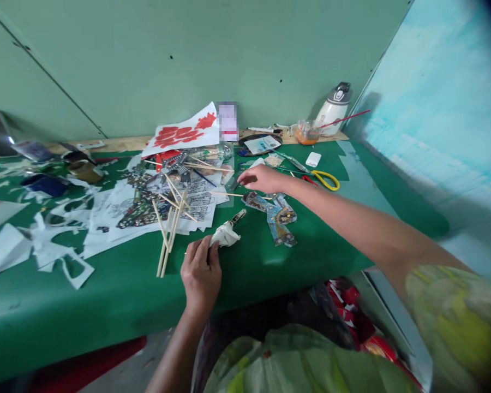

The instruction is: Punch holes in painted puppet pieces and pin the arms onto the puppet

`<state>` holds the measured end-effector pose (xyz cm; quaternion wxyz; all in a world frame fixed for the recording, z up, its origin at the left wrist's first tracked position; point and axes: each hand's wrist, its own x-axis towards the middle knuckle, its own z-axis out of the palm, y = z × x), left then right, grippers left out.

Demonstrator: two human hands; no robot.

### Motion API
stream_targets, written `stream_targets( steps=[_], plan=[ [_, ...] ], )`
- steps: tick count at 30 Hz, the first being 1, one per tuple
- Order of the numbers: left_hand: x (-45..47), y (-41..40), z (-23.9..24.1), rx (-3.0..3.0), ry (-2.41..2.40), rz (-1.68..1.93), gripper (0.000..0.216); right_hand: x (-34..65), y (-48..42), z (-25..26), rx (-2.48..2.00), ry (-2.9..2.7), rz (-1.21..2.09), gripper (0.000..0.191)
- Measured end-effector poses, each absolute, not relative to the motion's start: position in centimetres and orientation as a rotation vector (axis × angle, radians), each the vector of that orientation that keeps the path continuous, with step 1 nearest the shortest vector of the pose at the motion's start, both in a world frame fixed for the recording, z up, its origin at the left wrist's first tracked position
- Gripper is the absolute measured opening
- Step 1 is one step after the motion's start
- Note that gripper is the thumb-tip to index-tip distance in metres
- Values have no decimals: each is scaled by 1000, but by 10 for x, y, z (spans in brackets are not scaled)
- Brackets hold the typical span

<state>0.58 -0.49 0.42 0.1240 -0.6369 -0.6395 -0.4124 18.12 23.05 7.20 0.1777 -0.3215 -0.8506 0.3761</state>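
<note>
My left hand (pixel 202 270) is closed around a white wrapped bundle (pixel 226 234) with a narrow, dark-patterned end sticking out toward the upper right. Over the middle of the table, my right hand (pixel 259 179) has its fingers drawn together and pointing left; whatever they may hold is too small to make out. Just below it lie patterned blue-and-brown cutout pieces (pixel 280 218). Left of my hands, pale wooden sticks (pixel 174 224) rest across printed sheets (pixel 202 204) and a heap of dark patterned cutouts (pixel 137 204).
Yellow-handled scissors (pixel 326 180) lie to the right. Behind them stand a cup of orange liquid (pixel 306 134) and a white-and-grey bottle (pixel 333 112). A red-painted sheet (pixel 184 131) leans near the wall. Paper scraps (pixel 57 240) and paint containers (pixel 84 168) fill the left side of the green-covered table (pixel 118 295).
</note>
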Motion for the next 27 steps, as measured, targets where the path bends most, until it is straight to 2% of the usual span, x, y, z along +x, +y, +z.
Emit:
stream_targets(
  steps=[3, 5, 12, 21, 27],
  plan=[
    [6, -5, 3, -1808, -1869, -1225, 19, 202, 215, 73, -1212, -2344, 711, 22],
    [6, -6, 2, -1734, -1888, -1253, 19, 214, 201, 71, -1301, -2411, 614, 21],
    [8, -10, 6, -1596, -1979, -1297, 21, 217, 154, 55, -1112, -2661, 185, 49],
    [8, -10, 7, -1562, -2008, -1321, 23, 215, 157, 39, -991, -2602, 376, 59],
    [3, -13, 14, -1558, -2074, -1310, 24, 223, 152, 48, -843, -2692, 444, 61]
  ],
)
